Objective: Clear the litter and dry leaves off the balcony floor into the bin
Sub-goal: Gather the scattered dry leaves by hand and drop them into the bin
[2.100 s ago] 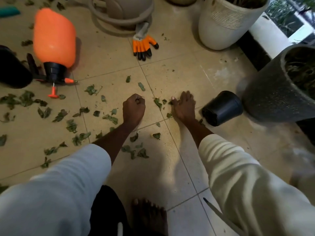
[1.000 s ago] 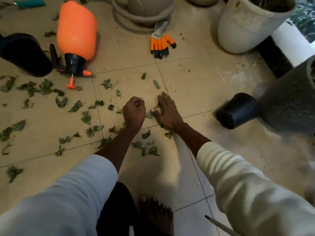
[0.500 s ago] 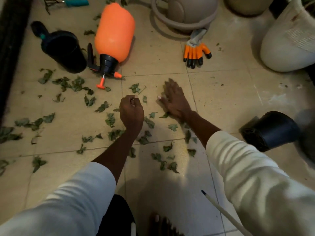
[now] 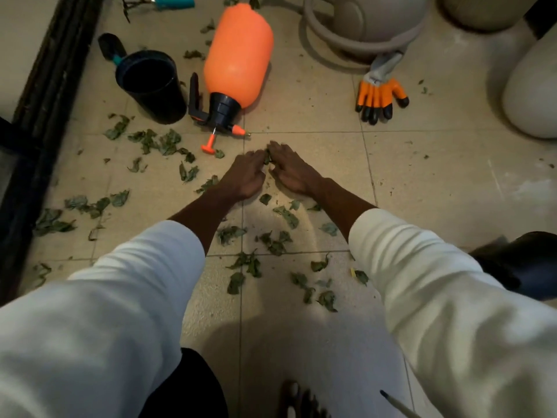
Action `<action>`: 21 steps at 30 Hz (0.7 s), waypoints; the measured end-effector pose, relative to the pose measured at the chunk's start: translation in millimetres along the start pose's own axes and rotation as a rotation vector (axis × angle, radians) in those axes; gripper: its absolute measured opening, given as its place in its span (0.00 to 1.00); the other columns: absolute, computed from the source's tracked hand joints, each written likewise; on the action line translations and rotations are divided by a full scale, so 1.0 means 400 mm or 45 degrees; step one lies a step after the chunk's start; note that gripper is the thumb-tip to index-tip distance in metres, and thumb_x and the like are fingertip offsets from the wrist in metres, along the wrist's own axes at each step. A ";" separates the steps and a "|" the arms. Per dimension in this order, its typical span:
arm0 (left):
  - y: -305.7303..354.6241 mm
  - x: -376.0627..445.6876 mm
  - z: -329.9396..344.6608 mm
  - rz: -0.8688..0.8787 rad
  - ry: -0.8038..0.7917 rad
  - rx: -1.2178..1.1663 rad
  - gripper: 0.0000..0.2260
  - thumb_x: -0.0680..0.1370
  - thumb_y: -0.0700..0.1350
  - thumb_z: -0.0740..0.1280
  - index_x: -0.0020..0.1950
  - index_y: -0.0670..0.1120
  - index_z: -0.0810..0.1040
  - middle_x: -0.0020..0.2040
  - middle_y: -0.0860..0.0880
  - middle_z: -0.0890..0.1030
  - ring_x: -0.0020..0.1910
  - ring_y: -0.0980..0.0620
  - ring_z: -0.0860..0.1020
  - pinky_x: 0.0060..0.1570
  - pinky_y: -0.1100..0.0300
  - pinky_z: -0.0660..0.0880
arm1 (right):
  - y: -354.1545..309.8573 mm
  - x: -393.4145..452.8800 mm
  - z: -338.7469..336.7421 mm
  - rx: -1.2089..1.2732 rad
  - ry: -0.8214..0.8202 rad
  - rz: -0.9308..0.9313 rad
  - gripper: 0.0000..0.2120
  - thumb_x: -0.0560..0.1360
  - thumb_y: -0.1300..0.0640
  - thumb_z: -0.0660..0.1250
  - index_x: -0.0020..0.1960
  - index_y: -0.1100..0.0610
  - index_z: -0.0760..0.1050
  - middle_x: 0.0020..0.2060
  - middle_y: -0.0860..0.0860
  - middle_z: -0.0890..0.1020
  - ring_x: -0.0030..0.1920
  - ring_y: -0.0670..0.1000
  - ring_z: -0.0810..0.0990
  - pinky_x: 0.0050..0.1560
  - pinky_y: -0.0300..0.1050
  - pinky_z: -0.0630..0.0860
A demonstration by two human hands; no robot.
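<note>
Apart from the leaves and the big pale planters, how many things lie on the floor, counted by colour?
Orange: 2, the orange plastic pressure sprayer and the orange-and-black garden glove.
Black: 2, the black plastic pot near the sprayer and the black pot at the right edge.
Teal: 1, the teal-handled hand rake.
Total: 5.

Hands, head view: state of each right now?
Left hand: on the floor, fingers curled at a clump of leaves; grip cannot be told.
Right hand: open, fingers fairly straight, touching the same clump.
</note>
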State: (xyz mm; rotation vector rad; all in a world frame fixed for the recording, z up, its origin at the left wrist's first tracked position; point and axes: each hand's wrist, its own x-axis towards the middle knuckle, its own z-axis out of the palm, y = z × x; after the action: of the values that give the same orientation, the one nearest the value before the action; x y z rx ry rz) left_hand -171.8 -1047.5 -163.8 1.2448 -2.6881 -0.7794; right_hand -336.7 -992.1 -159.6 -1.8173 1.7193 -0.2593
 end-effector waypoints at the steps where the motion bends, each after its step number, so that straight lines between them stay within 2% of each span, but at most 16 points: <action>1: 0.005 -0.017 0.000 0.046 -0.006 0.003 0.18 0.73 0.37 0.62 0.63 0.38 0.73 0.57 0.37 0.77 0.55 0.37 0.74 0.55 0.49 0.68 | -0.008 -0.013 0.005 0.009 -0.008 -0.023 0.28 0.84 0.57 0.55 0.80 0.59 0.49 0.80 0.56 0.51 0.79 0.57 0.48 0.77 0.50 0.47; 2: 0.007 -0.036 0.005 0.089 -0.007 -0.002 0.18 0.73 0.37 0.62 0.63 0.38 0.72 0.57 0.38 0.76 0.55 0.39 0.74 0.56 0.49 0.67 | -0.015 -0.034 0.013 0.022 -0.003 -0.043 0.27 0.84 0.57 0.55 0.80 0.59 0.51 0.79 0.56 0.53 0.79 0.56 0.49 0.77 0.49 0.47; 5: 0.007 -0.103 0.032 0.163 -0.060 0.017 0.23 0.75 0.39 0.61 0.70 0.39 0.69 0.66 0.39 0.74 0.64 0.40 0.71 0.67 0.48 0.65 | -0.032 -0.115 0.051 0.037 0.030 -0.092 0.25 0.84 0.58 0.55 0.79 0.59 0.53 0.79 0.57 0.56 0.79 0.55 0.52 0.77 0.47 0.48; 8: 0.016 -0.184 0.042 0.189 -0.095 0.003 0.21 0.80 0.40 0.60 0.73 0.40 0.68 0.70 0.39 0.72 0.69 0.40 0.68 0.72 0.48 0.60 | -0.036 -0.188 0.080 0.036 0.005 -0.081 0.24 0.85 0.54 0.53 0.79 0.57 0.55 0.79 0.54 0.57 0.79 0.52 0.53 0.75 0.40 0.47; 10: 0.015 -0.249 0.043 0.185 0.063 -0.029 0.20 0.82 0.43 0.59 0.73 0.40 0.69 0.71 0.39 0.72 0.72 0.41 0.67 0.74 0.52 0.57 | -0.045 -0.233 0.093 0.027 0.045 -0.118 0.24 0.85 0.53 0.53 0.79 0.56 0.57 0.78 0.53 0.59 0.79 0.51 0.54 0.74 0.39 0.47; 13: -0.015 -0.305 0.034 -0.115 0.378 -0.066 0.23 0.83 0.50 0.59 0.76 0.41 0.66 0.76 0.40 0.64 0.76 0.42 0.60 0.75 0.51 0.54 | -0.056 -0.274 0.090 -0.032 0.266 -0.140 0.23 0.84 0.55 0.55 0.78 0.59 0.59 0.78 0.55 0.59 0.78 0.54 0.55 0.75 0.42 0.47; 16: -0.055 -0.308 0.022 -0.414 0.278 -0.062 0.30 0.83 0.57 0.54 0.80 0.43 0.55 0.80 0.40 0.51 0.79 0.43 0.48 0.77 0.49 0.46 | -0.039 -0.293 0.078 -0.197 0.381 0.007 0.24 0.85 0.53 0.52 0.79 0.59 0.55 0.79 0.56 0.55 0.79 0.56 0.52 0.77 0.48 0.44; 18: -0.065 -0.299 0.027 -0.424 0.179 -0.017 0.32 0.83 0.60 0.52 0.81 0.43 0.50 0.81 0.41 0.48 0.79 0.43 0.45 0.77 0.49 0.43 | -0.014 -0.297 0.077 -0.281 0.336 0.131 0.26 0.85 0.50 0.49 0.80 0.59 0.52 0.80 0.56 0.51 0.80 0.56 0.48 0.77 0.53 0.42; 21: -0.034 -0.292 0.060 -0.326 0.125 -0.007 0.33 0.83 0.62 0.49 0.81 0.43 0.48 0.81 0.42 0.48 0.79 0.45 0.45 0.77 0.50 0.42 | 0.019 -0.291 0.077 -0.189 0.213 0.294 0.30 0.84 0.45 0.48 0.81 0.57 0.47 0.80 0.56 0.45 0.80 0.56 0.44 0.77 0.56 0.40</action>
State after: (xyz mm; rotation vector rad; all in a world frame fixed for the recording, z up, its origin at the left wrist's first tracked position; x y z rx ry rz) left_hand -91.3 -959.5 -175.0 1.6033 -2.4786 -0.7286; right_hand -342.2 -871.6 -157.1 -1.7187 2.0956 -0.1964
